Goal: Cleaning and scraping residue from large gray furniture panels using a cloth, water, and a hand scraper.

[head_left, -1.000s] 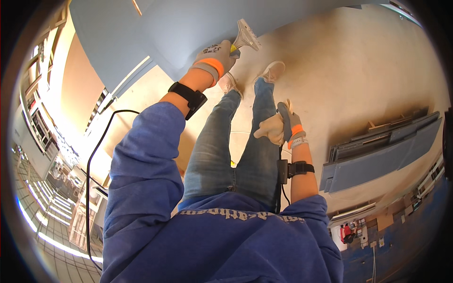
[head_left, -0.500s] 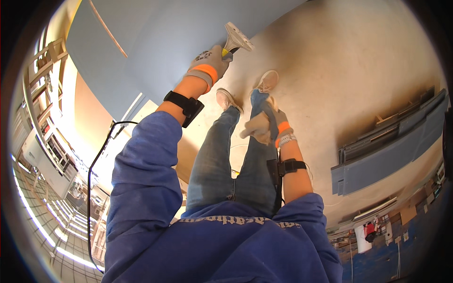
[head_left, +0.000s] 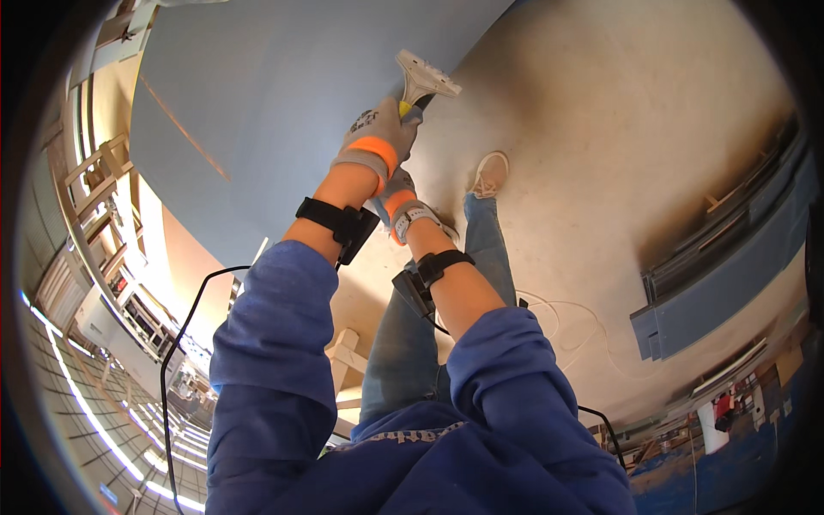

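My left hand (head_left: 382, 129), in a grey work glove with an orange cuff, is closed round the yellow and black handle of a wide-bladed scraper (head_left: 425, 81). The pale scraper head points up and away, over the right-hand edge of a large blue-grey panel (head_left: 283, 94). Just below the left wrist is my right hand (head_left: 398, 190), in a matching glove, close to the panel's near edge. Its fingers are hidden behind the left glove and wrist, so what it holds, if anything, cannot be seen.
A thin brownish line (head_left: 184, 129) runs across the panel at left. Stacked blue-grey boards (head_left: 730, 292) lie on the floor at right. Wooden frames (head_left: 94, 189) stand at far left. A pale cable (head_left: 558, 318) lies on the floor near my leg, and a black cable (head_left: 176, 343) hangs beside my left sleeve.
My right hand has swung left and up from beside my right leg to below my left wrist. The left hand keeps the scraper, which has shifted slightly. My left leg is now largely covered.
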`<state>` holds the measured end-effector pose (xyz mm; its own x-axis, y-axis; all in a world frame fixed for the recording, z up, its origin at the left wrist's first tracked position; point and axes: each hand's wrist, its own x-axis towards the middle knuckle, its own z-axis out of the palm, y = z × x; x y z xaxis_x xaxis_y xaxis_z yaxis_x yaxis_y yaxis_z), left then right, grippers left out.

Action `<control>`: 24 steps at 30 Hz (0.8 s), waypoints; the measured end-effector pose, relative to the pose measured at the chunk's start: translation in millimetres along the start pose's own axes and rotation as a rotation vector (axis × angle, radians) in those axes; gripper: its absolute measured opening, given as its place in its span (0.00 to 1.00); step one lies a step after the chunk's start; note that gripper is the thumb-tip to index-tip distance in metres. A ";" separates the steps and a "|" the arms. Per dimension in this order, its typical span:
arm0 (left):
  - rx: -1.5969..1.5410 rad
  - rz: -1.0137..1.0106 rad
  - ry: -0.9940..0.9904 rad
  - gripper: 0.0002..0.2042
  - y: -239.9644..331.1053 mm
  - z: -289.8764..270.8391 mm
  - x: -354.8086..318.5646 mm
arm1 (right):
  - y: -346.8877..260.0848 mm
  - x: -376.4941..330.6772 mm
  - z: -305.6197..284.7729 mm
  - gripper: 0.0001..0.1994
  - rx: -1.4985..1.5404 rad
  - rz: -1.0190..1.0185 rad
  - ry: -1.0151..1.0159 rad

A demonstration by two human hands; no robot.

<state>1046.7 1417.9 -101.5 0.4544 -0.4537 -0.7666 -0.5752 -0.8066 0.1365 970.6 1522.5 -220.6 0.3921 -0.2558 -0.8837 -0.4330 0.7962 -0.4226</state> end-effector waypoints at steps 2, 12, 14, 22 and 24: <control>-0.072 0.004 -0.030 0.16 12.6 -7.9 4.8 | 4.1 8.7 0.0 0.19 -0.103 0.099 -0.023; 0.006 -0.032 -0.062 0.20 56.7 -21.5 39.0 | 7.3 -3.8 9.4 0.21 0.227 0.066 -0.133; 0.012 -0.045 -0.068 0.21 64.2 -29.9 42.5 | -8.8 -16.3 10.9 0.17 0.136 0.030 -0.286; -0.050 -0.001 -0.028 0.20 108.8 -45.9 72.9 | -17.5 -25.0 14.9 0.21 -0.230 0.037 -0.012; -0.063 0.005 -0.036 0.20 102.7 -49.8 72.9 | -27.5 -21.0 16.4 0.20 -0.376 0.046 -0.071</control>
<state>1054.6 1283.2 -112.1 0.4263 -0.4449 -0.7876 -0.5326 -0.8272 0.1790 987.6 1515.0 -187.1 0.4147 -0.1751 -0.8929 -0.7137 0.5461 -0.4386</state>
